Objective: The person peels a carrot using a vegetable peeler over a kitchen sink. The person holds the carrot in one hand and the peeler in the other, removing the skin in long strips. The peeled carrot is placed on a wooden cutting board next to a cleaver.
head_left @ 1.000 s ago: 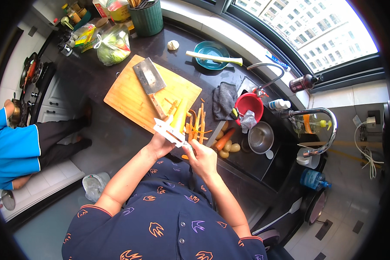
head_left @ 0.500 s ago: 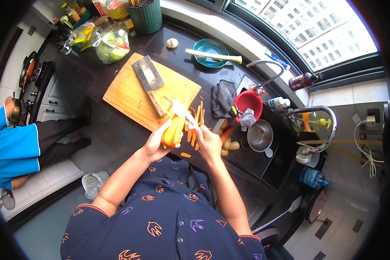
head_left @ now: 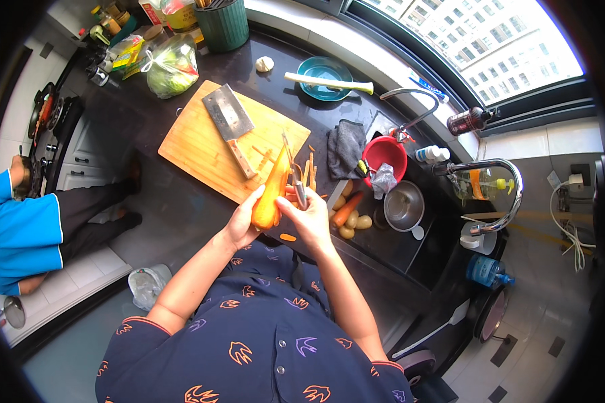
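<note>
My left hand (head_left: 243, 220) is closed around the thick end of a peeled orange carrot (head_left: 271, 196), whose narrow end points away from me. In my right hand (head_left: 311, 220) is a peeler (head_left: 300, 193), its head beside the carrot; that thumb touches the carrot's side. Both hands are over the counter's near edge, in front of the wooden cutting board (head_left: 188, 146). A cleaver (head_left: 229, 119) with a wooden handle lies on the board. Orange peelings (head_left: 310, 172) are strewn by the board's right corner, and one short strip (head_left: 288, 237) lies nearer to me.
Right of my hands, potatoes (head_left: 364, 222) and a carrot (head_left: 347, 209) lie by a steel bowl (head_left: 403, 207) and a red basin (head_left: 386, 160). A grey cloth (head_left: 346, 149), teal plate (head_left: 325, 70) and garlic bulb (head_left: 264, 64) are farther back. Another person (head_left: 21, 232) stands at left.
The peeler has come off the carrot's upper face to its right side. The carrot has tipped more upright, and my right thumb now rests against it.
</note>
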